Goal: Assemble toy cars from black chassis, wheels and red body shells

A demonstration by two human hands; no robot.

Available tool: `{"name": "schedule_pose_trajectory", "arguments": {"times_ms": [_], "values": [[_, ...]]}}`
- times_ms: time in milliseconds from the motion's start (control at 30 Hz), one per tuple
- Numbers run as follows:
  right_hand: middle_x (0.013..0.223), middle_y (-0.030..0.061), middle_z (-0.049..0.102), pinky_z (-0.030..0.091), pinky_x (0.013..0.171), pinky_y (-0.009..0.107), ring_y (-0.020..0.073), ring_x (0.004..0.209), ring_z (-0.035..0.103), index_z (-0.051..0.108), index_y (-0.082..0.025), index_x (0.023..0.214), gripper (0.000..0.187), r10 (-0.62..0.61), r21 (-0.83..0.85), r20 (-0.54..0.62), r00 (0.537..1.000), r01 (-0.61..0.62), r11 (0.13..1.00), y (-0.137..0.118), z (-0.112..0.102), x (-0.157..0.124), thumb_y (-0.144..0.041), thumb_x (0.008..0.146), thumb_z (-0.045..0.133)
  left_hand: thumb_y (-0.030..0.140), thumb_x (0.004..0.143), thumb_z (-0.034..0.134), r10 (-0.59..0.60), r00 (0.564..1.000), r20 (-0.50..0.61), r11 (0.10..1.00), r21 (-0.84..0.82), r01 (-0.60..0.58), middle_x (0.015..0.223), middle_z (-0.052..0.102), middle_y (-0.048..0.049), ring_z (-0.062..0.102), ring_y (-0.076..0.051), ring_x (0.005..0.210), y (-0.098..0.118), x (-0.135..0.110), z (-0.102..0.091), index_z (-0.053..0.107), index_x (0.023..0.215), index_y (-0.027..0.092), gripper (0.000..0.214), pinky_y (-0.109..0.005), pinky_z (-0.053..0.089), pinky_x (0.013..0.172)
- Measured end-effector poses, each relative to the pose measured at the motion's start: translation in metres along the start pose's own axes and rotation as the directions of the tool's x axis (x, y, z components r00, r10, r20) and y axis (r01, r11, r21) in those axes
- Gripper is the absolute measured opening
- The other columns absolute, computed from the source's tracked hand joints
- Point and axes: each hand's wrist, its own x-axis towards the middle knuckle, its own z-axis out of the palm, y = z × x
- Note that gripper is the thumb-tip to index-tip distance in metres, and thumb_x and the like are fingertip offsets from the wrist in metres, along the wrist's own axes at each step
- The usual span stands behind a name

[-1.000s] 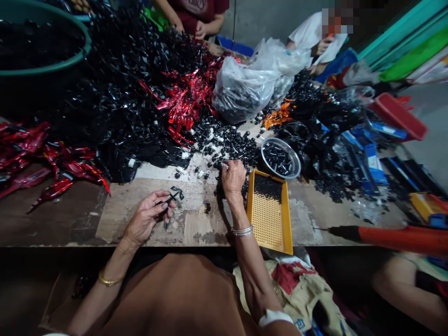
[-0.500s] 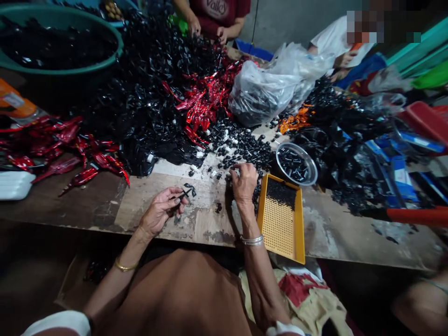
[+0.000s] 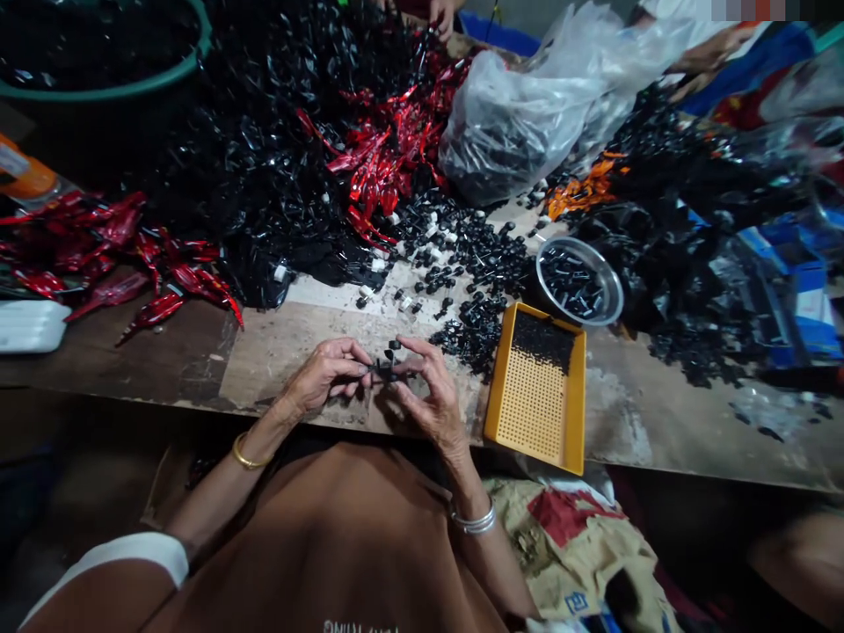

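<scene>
Both my hands meet low over the wooden table [image 3: 264, 356] near its front edge. My left hand [image 3: 330, 374] pinches a thin black plastic part [image 3: 374, 367] between thumb and fingers. From the right, my right hand [image 3: 432, 387] holds a small black wheel-like piece [image 3: 394, 345] by the fingertips, touching or almost touching the black part. How the two pieces join is too small to tell. Beyond my hands lies a heap of small black pieces [image 3: 471, 330], with some white ones among those farther back.
A yellow perforated tray [image 3: 580, 404] holding tiny black bits stands right of my hands, beside a clear round tub [image 3: 616, 294]. Behind are red glossy parts [image 3: 375, 167], a plastic bag [image 3: 494, 132] and black piles. A green basin [image 3: 191, 66] stands far left. Other people's hands [image 3: 443, 13] show at the back.
My right hand has come back from the small-parts heap to my left hand, now with a black wheel-like piece. The view has tilted down a little.
</scene>
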Motion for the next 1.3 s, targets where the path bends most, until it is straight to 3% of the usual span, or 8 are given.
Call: {"name": "schedule_pose_trajectory", "arguments": {"times_ms": [233, 533, 633, 733, 800, 900, 1100, 1300], "values": [[0.116, 0.011, 0.062, 0.04, 0.096, 0.046, 0.0249, 0.112, 0.052, 0.045, -0.021, 0.129, 0.045, -0.156, -0.188, 0.099, 0.983, 0.173, 0.967, 0.007, 0.002, 0.003, -0.023, 0.086, 0.058, 0.018, 0.053, 0.061, 0.034, 0.999, -0.034, 0.992, 0.121, -0.029, 0.048, 0.061, 0.0022, 0.042, -0.005, 0.031, 0.002, 0.001, 0.005, 0.052, 0.067, 0.016, 0.017, -0.016, 0.022, 0.034], [0.114, 0.01, 0.062, 0.036, 0.1, 0.051, 0.0263, 0.109, 0.051, 0.039, -0.019, 0.137, 0.059, -0.155, -0.321, 0.143, 0.978, 0.194, 0.927, 0.006, 0.002, -0.002, -0.018, 0.081, 0.055, 0.017, 0.053, 0.062, 0.086, 0.996, -0.008, 0.976, 0.202, -0.082, 0.047, 0.061, 0.0024, 0.04, -0.005, 0.033, 0.005, 0.003, 0.011, 0.051, 0.066, 0.017, 0.017, -0.015, 0.025, 0.035], [0.123, 0.0116, 0.058, 0.037, 0.103, 0.051, 0.0268, 0.116, 0.049, 0.035, -0.021, 0.14, 0.06, -0.123, -0.325, 0.156, 0.98, 0.169, 0.931, 0.005, -0.007, -0.007, -0.023, 0.085, 0.057, 0.018, 0.054, 0.064, 0.058, 0.998, 0.02, 0.984, 0.167, -0.061, 0.048, 0.063, 0.0016, 0.042, -0.005, 0.033, 0.002, 0.002, 0.009, 0.051, 0.066, 0.016, 0.019, -0.015, 0.027, 0.036], [0.128, 0.0141, 0.05, 0.046, 0.096, 0.045, 0.025, 0.119, 0.05, 0.036, -0.022, 0.139, 0.053, 0.0, -0.322, -0.018, 1.0, -0.006, 0.947, 0.009, -0.023, -0.018, -0.029, 0.089, 0.055, 0.019, 0.053, 0.066, 0.01, 0.999, -0.033, 0.994, 0.106, -0.006, 0.049, 0.063, 0.0014, 0.043, -0.005, 0.033, -0.001, -0.001, 0.005, 0.051, 0.068, 0.017, 0.021, -0.015, 0.028, 0.035], [0.117, 0.013, 0.055, 0.051, 0.087, 0.04, 0.0229, 0.108, 0.056, 0.044, -0.022, 0.132, 0.042, 0.111, -0.335, -0.151, 0.982, -0.156, 0.929, 0.015, -0.03, -0.028, -0.027, 0.092, 0.051, 0.019, 0.053, 0.067, 0.001, 0.996, -0.095, 0.996, 0.091, 0.008, 0.05, 0.064, 0.0015, 0.044, -0.005, 0.033, -0.001, -0.004, 0.003, 0.051, 0.069, 0.017, 0.023, -0.014, 0.025, 0.034], [0.1, 0.0101, 0.058, 0.051, 0.078, 0.037, 0.022, 0.091, 0.058, 0.053, -0.02, 0.121, 0.03, 0.22, -0.363, -0.165, 0.962, -0.266, 0.893, 0.022, -0.027, -0.039, -0.028, 0.092, 0.049, 0.02, 0.053, 0.068, -0.007, 0.991, -0.134, 0.996, 0.089, 0.019, 0.05, 0.064, 0.0008, 0.044, -0.006, 0.033, 0.001, -0.005, 0.001, 0.051, 0.07, 0.017, 0.024, -0.014, 0.02, 0.033], [0.089, 0.009, 0.059, 0.041, 0.073, 0.037, 0.0244, 0.084, 0.053, 0.061, -0.02, 0.105, 0.026, 0.242, -0.503, -0.17, 0.955, -0.295, 0.812, 0.029, 0.003, -0.031, -0.039, 0.092, 0.049, 0.021, 0.053, 0.068, 0.026, 0.984, -0.175, 0.998, 0.065, -0.015, 0.051, 0.064, 0.0009, 0.044, -0.006, 0.033, -0.002, -0.002, 0.003, 0.052, 0.071, 0.017, 0.024, -0.015, 0.019, 0.033], [0.08, 0.006, 0.057, 0.036, 0.066, 0.033, 0.021, 0.073, 0.05, 0.059, -0.02, 0.089, 0.013, 0.061, -0.548, -0.105, 0.993, -0.109, 0.829, 0.032, 0.02, -0.01, -0.021, 0.091, 0.046, 0.022, 0.055, 0.063, 0.067, 0.986, -0.15, 0.997, 0.042, -0.061, 0.052, 0.064, 0.0003, 0.043, -0.006, 0.034, -0.007, 0.002, 0.005, 0.052, 0.071, 0.016, 0.02, -0.016, 0.02, 0.034]]}}
